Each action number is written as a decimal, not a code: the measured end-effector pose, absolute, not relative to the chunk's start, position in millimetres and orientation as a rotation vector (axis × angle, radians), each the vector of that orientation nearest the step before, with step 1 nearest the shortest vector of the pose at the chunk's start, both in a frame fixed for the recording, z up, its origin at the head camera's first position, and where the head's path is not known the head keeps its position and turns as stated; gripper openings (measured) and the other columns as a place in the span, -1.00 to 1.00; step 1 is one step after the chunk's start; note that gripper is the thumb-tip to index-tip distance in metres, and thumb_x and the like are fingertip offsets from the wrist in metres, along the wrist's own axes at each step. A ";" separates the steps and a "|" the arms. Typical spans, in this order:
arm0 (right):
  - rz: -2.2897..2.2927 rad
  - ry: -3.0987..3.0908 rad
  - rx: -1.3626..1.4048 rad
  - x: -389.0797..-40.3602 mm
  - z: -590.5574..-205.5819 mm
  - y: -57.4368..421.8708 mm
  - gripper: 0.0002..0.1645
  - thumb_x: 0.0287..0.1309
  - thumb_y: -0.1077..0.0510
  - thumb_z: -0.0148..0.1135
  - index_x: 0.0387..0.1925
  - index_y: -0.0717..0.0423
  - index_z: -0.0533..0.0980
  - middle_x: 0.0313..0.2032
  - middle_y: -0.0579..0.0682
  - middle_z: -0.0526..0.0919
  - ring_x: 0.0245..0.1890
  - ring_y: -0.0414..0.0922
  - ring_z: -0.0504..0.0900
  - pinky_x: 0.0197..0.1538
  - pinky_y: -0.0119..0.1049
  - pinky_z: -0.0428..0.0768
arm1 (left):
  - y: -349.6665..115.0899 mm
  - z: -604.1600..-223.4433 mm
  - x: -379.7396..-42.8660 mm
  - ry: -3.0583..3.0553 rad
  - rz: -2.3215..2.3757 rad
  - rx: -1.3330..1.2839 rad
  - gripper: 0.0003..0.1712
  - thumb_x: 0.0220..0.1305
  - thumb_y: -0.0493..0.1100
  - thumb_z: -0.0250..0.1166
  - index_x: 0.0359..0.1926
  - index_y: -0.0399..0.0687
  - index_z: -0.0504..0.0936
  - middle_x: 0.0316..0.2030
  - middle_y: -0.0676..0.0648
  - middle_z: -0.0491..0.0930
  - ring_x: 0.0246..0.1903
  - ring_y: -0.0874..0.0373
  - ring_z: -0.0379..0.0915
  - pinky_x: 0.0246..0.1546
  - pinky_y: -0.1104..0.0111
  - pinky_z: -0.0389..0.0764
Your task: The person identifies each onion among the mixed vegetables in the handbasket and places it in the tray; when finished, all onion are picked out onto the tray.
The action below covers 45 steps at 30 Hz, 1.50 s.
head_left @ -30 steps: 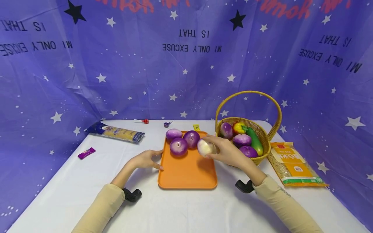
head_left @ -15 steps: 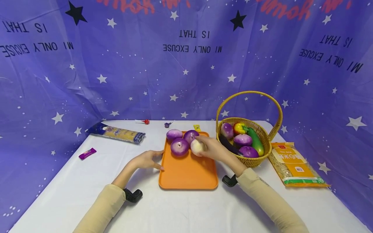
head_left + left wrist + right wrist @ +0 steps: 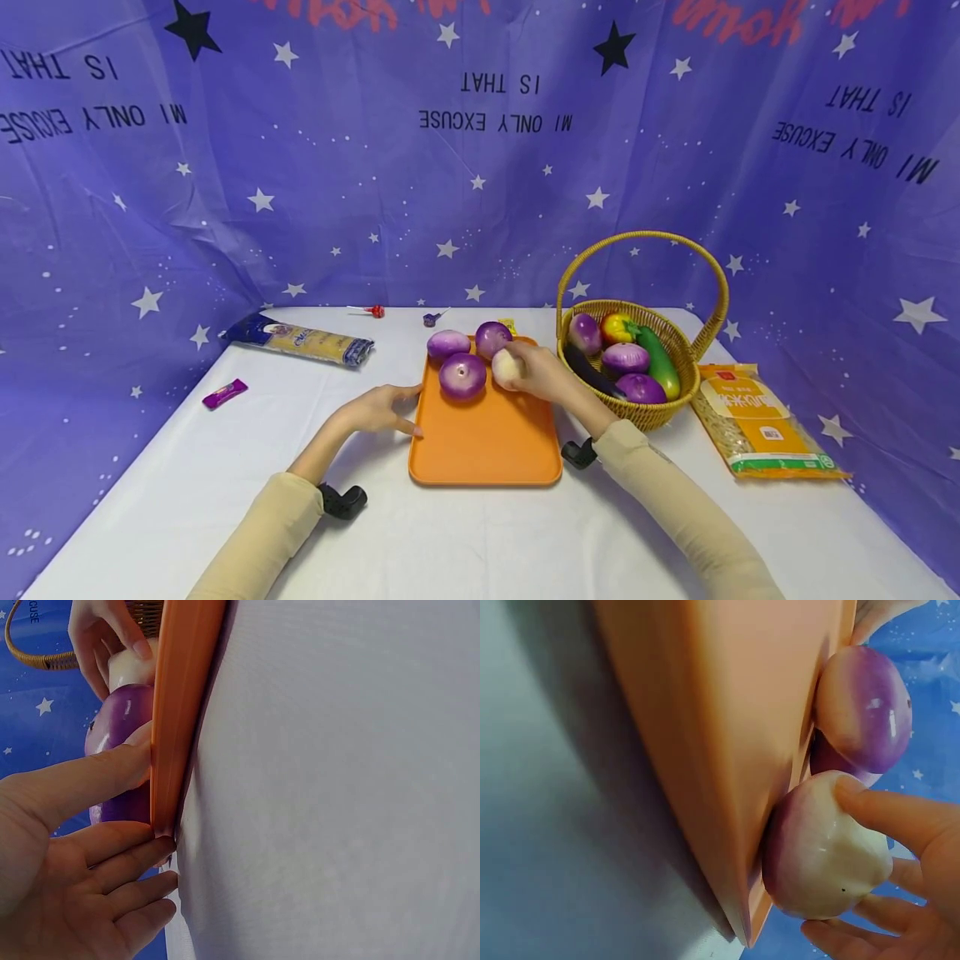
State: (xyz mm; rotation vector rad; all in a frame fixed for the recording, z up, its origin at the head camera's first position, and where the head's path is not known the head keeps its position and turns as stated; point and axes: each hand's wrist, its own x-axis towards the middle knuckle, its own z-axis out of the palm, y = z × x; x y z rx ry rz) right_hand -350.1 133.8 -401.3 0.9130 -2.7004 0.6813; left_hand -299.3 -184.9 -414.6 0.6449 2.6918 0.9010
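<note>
My right hand [image 3: 534, 373] grips a purple-and-white turnip [image 3: 817, 851] from its right side, thumb and fingers around its pale part. The turnip is at the right part of an orange tray [image 3: 483, 454], against its surface in the right wrist view. Beside it on the tray are three more purple turnips: one in front [image 3: 462, 377], one behind [image 3: 493, 340] and one at the back left corner [image 3: 448, 344]. My left hand [image 3: 377, 410] touches the tray's left edge, thumb and fingers spread; in the left wrist view its fingers lie fairly straight along the rim.
Right of the tray stands a wicker basket [image 3: 678, 408] holding an eggplant [image 3: 588, 372], a green vegetable [image 3: 658, 364] and several others. A bagged food pack [image 3: 765, 425] lies farther right. At left are a pasta pack [image 3: 300, 340] and purple candy [image 3: 225, 393]; lollipops [image 3: 375, 312] lie behind.
My right hand has carried the turnip leftward and down from the tray's right edge, beside the other turnips. The eggplant in the basket has come into view. My left hand has stayed put.
</note>
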 end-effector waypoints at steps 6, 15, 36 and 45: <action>0.657 -2.707 0.907 -356.2 -401.9 132.5 -0.20 -0.04 0.19 0.49 0.21 0.42 0.39 0.13 0.31 0.52 0.15 0.19 0.48 0.25 -0.02 0.40 | -185.0 -415.0 -299.1 2.695 0.895 0.671 0.02 -0.02 0.03 0.52 0.36 -0.33 0.27 0.26 -0.41 0.32 0.27 -0.31 0.20 0.26 -0.08 0.25; 0.671 -2.729 0.907 -349.0 -394.3 135.1 -0.17 -0.02 0.12 0.49 0.24 0.36 0.36 0.19 0.30 0.47 0.18 0.20 0.46 0.27 0.00 0.37 | -183.5 -413.3 -297.2 2.689 0.908 0.649 0.02 -0.03 0.02 0.52 0.37 -0.31 0.27 0.27 -0.40 0.32 0.28 -0.30 0.19 0.27 -0.08 0.23; 0.497 -2.811 0.876 -329.8 -289.0 231.1 -0.41 0.05 0.10 0.45 0.13 0.18 0.54 -0.08 0.11 0.67 -0.21 -0.04 0.56 -0.04 -0.04 0.55 | -183.0 -412.5 -296.3 2.710 0.881 0.681 0.00 -0.01 0.00 0.52 0.36 -0.35 0.27 0.26 -0.42 0.32 0.27 -0.32 0.20 0.27 -0.09 0.23; 0.457 -2.930 0.898 -387.8 -297.1 255.9 -0.43 0.08 0.13 0.41 0.10 0.32 0.53 0.04 0.27 0.60 0.08 0.23 0.52 0.14 0.12 0.46 | -183.4 -412.4 -295.7 2.700 0.893 0.671 0.00 -0.01 0.01 0.51 0.36 -0.33 0.27 0.27 -0.41 0.31 0.27 -0.31 0.19 0.28 -0.08 0.22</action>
